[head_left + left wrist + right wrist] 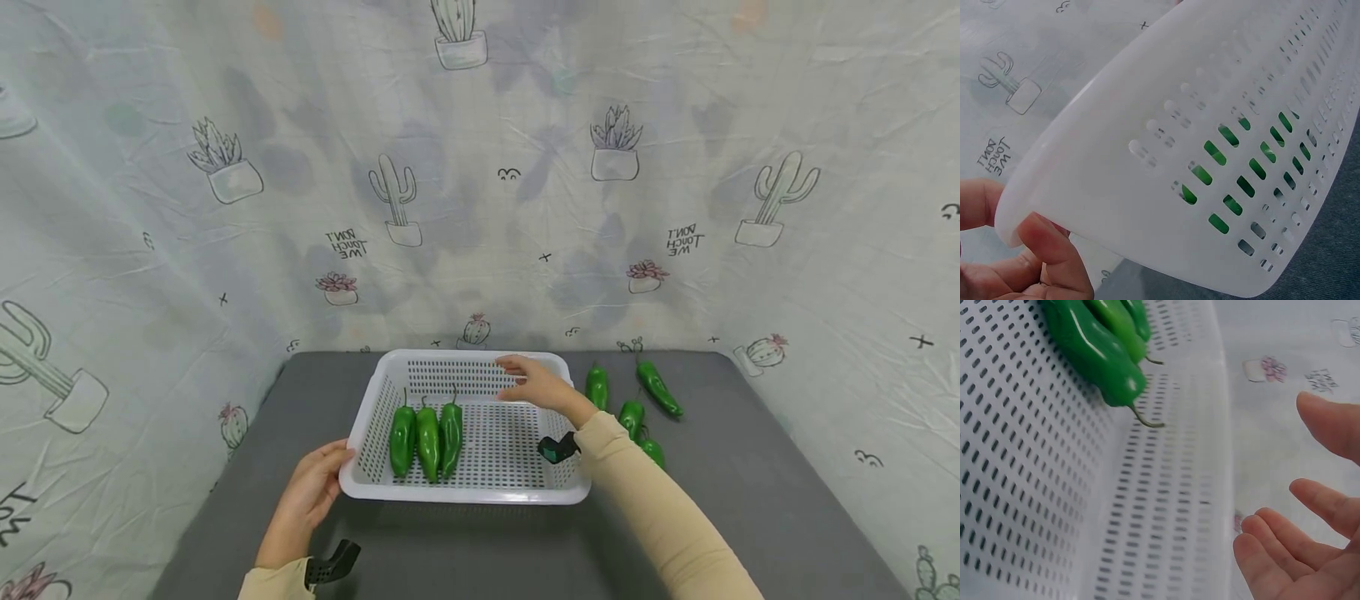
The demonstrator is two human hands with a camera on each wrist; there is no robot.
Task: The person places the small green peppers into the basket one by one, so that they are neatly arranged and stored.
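Note:
A white perforated plastic basket (465,495) stands on the dark table. Three green peppers (428,443) lie side by side in its left half, stems pointing to the far side. My left hand (315,482) pinches the basket's rim at the near left corner, thumb on one face and fingers on the other, as the left wrist view shows. Over the basket's right part hovers my right hand (543,388), holding nothing. Its fingers (1319,500) are spread and loosely bent, with the thumb apart from them. Part of the basket's right rim is hidden behind the right wrist.
Several more green peppers (660,390) lie on the table (750,483) to the right of the basket, some partly covered by the right sleeve. A pale curtain (495,117) printed with potted cacti hangs behind the table and on both sides.

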